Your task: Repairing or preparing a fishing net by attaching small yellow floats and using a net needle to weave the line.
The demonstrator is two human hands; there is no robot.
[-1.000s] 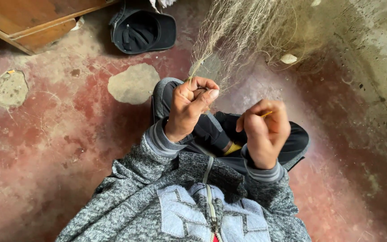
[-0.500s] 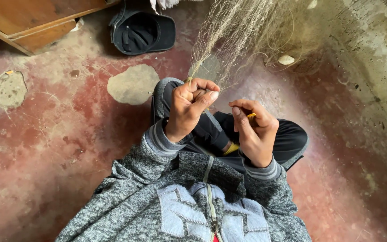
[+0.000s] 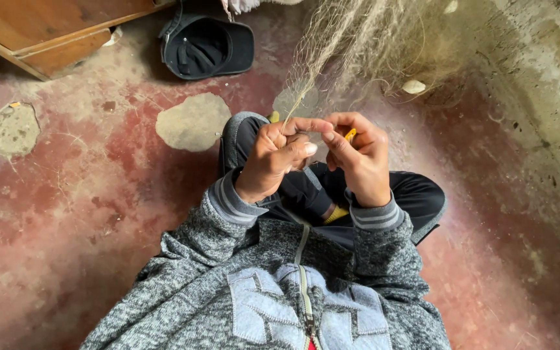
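Pinching pale net (image 3: pixel 358 45) strands, left hand (image 3: pixel 273 159) fingers together; right hand (image 3: pixel 361 162) clamped on yellow tool (image 3: pixel 350 135).

We've got a pale, fine-mesh fishing net (image 3: pixel 358 45) bunched up and stretched taut from the top down to our left hand (image 3: pixel 273 159), which pinches a strand. Our right hand (image 3: pixel 358 162) grips a small yellow netting needle (image 3: pixel 350 135), mostly hidden, right beside it.
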